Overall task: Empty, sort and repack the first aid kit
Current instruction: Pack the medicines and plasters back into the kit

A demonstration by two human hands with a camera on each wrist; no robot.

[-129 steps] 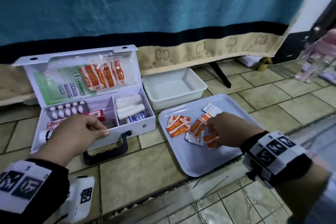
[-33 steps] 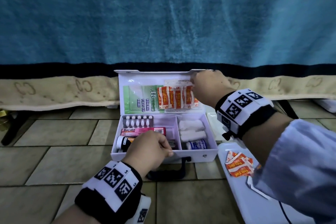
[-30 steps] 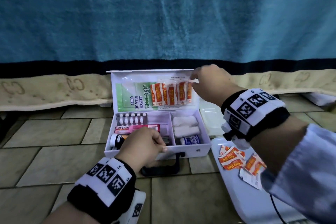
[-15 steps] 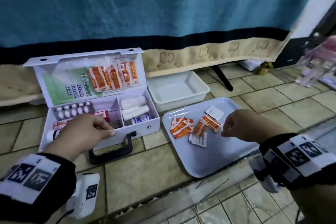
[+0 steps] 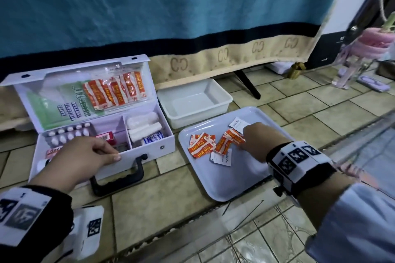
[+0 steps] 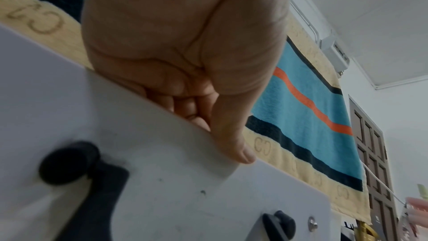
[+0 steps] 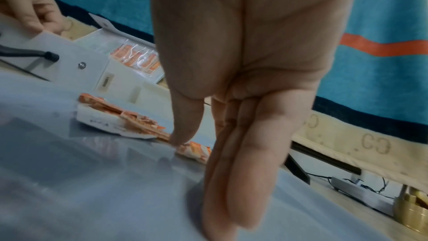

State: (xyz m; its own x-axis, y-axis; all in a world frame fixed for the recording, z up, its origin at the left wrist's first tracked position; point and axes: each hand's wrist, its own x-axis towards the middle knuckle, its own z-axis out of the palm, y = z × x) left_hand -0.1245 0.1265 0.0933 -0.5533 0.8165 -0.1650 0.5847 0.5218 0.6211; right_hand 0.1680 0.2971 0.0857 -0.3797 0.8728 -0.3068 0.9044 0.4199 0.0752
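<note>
Reading "Keep plast" on orange sachets, "Alcohol Pad" wipe beside.

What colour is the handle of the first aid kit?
Black; the handle shows best in the head view.

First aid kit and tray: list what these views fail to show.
- Left compartment of the first aid kit, head view: the left hand covers the pink box and bottle; labels cut off.
- Sachets on the tray, head view: print too small to read; the right hand hides one corner.
- Kit interior, left wrist view: hidden behind its front wall.
</note>
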